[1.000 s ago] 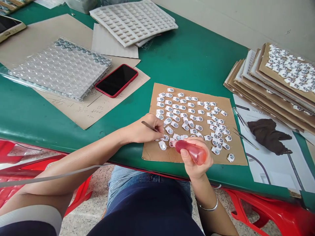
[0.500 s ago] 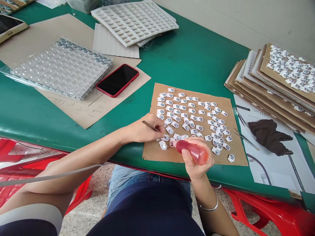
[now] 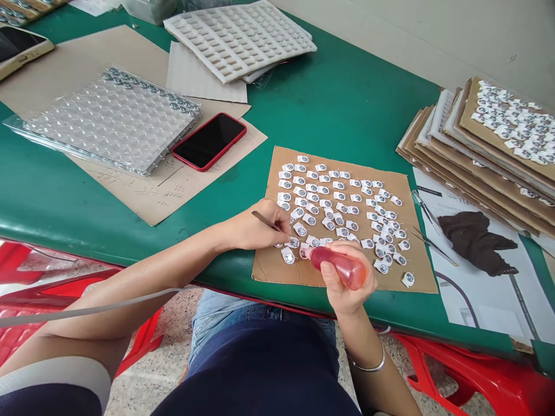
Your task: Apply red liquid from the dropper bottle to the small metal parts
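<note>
Between the fingers of my left hand (image 3: pixel 260 225) is a thin metal tool, probably tweezers (image 3: pixel 265 219), its tip down among small round parts with white tabs (image 3: pixel 288 255). My right hand (image 3: pixel 353 277) is wrapped around a red, translucent squeeze bottle (image 3: pixel 340 267), tilted with its nozzle pointing left at one of the parts near the cardboard's front edge. The nozzle's tip is close to the tweezers; whether it touches the part I cannot tell. Many such parts lie in rough rows on the brown cardboard sheet (image 3: pixel 277 276).
Left on the green table lie a clear blister tray (image 3: pixel 117 121), a red-cased phone (image 3: pixel 210 141) and brown paper (image 3: pixel 151 211). White foam trays (image 3: pixel 240 37) are at the back. On the right are stacked cardboard sheets (image 3: pixel 433 138), more tweezers (image 3: pixel 433 245) and a dark cloth-like lump (image 3: pixel 474 240).
Both hands, the tool and the squeeze bottle hold nearly the same positions. The whole view has shifted very slightly.
</note>
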